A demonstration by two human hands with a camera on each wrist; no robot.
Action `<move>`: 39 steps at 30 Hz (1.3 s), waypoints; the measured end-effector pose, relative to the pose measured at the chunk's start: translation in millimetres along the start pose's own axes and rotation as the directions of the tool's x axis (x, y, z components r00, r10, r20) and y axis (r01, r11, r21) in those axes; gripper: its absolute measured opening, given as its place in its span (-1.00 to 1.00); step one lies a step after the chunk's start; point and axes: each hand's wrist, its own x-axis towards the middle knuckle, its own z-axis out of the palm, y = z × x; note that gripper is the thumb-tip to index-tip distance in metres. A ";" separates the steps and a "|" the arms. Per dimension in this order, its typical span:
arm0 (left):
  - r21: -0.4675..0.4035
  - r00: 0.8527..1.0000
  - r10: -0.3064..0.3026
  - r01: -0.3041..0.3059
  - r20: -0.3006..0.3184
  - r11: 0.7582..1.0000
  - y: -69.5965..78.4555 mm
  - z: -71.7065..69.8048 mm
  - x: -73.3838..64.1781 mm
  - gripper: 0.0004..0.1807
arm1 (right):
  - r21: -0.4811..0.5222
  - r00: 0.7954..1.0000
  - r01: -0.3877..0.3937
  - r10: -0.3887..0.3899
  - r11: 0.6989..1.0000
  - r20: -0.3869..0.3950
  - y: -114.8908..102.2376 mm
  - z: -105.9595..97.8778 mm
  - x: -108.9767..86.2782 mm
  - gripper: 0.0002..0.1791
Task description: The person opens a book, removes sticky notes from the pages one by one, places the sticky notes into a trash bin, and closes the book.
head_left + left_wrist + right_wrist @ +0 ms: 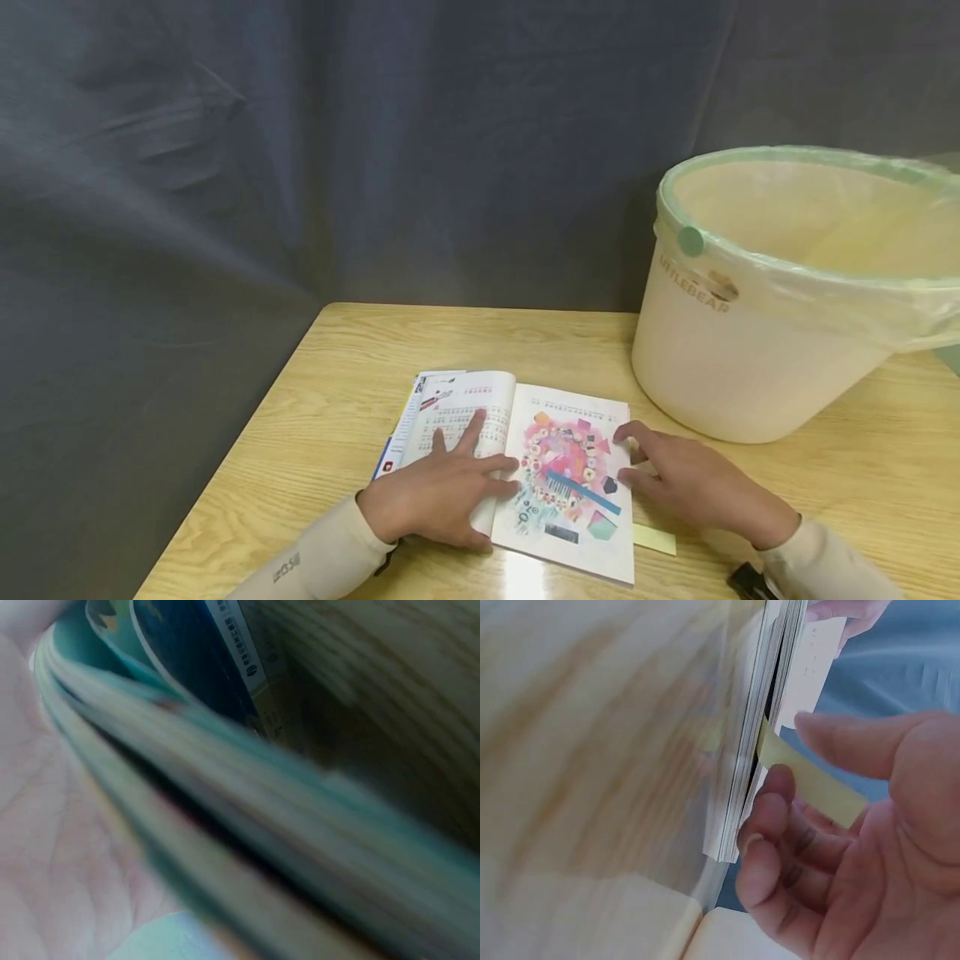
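An open book [562,558] lies on the table, Chinese text on its left page and a pink collage picture with a blue comb on its right. My left hand [442,492] rests on the left page with fingers spread towards the spine. In the left wrist view the page edges [247,802] run blurred beside the palm. At the book's right edge is my right hand [690,479], thumb and forefinger apart, fingertips right at the page border. A yellow paper strip [821,787] sticks out from between the pages, near those loosely bent fingers.
A cream bin [720,367] with a green rim and a clear liner stands at the right, behind the right hand. Dark cloth [480,150] hangs behind the wooden table [300,467] and along its left side. A black object [750,581] shows by the right sleeve.
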 end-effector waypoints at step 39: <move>-0.001 0.999 -0.031 0.031 -0.043 1.000 -9.7 2.2 0.7 -0.18 | 0.326 0.986 0.164 -0.155 0.931 -0.052 16.7 -2.6 18.5 -0.65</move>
